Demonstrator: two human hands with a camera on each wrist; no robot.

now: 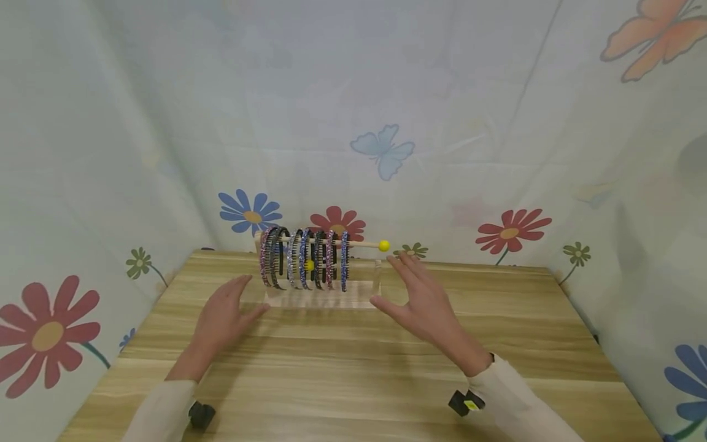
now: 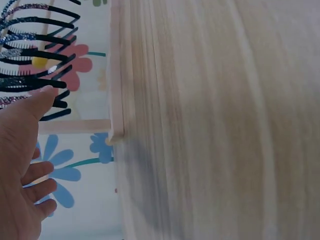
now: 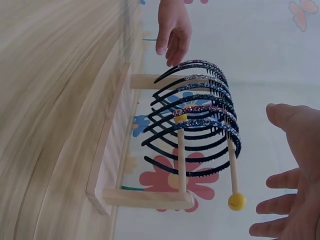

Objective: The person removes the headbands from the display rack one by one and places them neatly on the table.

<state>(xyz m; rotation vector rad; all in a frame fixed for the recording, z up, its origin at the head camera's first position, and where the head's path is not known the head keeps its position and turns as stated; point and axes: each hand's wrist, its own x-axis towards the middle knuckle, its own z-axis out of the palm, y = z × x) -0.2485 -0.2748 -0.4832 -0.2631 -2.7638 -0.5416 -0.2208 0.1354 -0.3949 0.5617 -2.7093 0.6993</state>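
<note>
A light wooden stand (image 1: 323,300) sits near the far side of the table, with several glittery toothed headbands (image 1: 344,264) hung in a row on its upper rod. They are pink, silver, blue and dark. A yellow ball (image 1: 383,245) caps that rod's right end; another yellow ball (image 3: 180,117) tips a lower rod. To the stand's left is my left hand (image 1: 222,314), fingers apart and holding nothing. My right hand (image 1: 424,301) is spread beside the right end, its palm towards the stand. In the right wrist view a gap separates the right fingers (image 3: 280,205) from the headbands.
The wood-grain table (image 1: 331,368) extends in front of the stand and to both sides. Behind it hangs a pale cloth (image 1: 309,123) printed with flowers and butterflies. Black devices (image 1: 201,415) are at both wrists.
</note>
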